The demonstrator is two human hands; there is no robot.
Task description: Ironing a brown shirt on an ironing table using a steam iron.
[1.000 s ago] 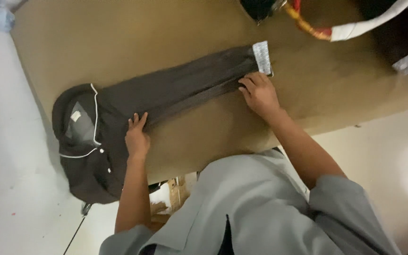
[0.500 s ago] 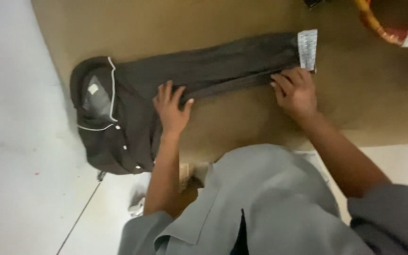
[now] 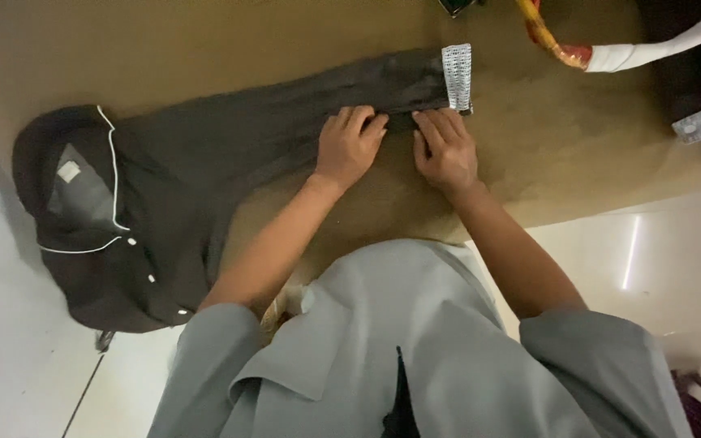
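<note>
Left hand point(image 3: 349, 148): palm down, fingers together and nearly straight, lying flat on the narrow end of the dark garment point(image 3: 229, 162). Not closed around anything; fingertips press the cloth near its lower folded edge.

Right hand point(image 3: 446, 150): just beside the left, almost touching it. Also palm down, fingers extended and slightly spread, tips on the garment's edge, heel of the hand on the bare tan table point(image 3: 545, 138). No grasp visible; whether any cloth is pinched under the fingertips cannot be told.

Garment: dark grey-brown, folded lengthwise into a long strip that runs across the table from its left edge toward the middle. Wide end at left shows a collar point(image 3: 83, 174) with thin white piping, a small pale label inside the neck, and a row of small white buttons down the front. That end lies at the left near corner, and part of it seems to hang over the near edge. Narrow end finishes in a pale patterned cuff band point(image 3: 457, 75), just beyond the right hand's fingertips.

Far right corner of the table: other cloth, with a white strap point(image 3: 659, 49) and an orange-red patterned strip point(image 3: 547, 36), well apart from the hands.

Person wears a light grey top; sleeves end above the elbows.
</note>
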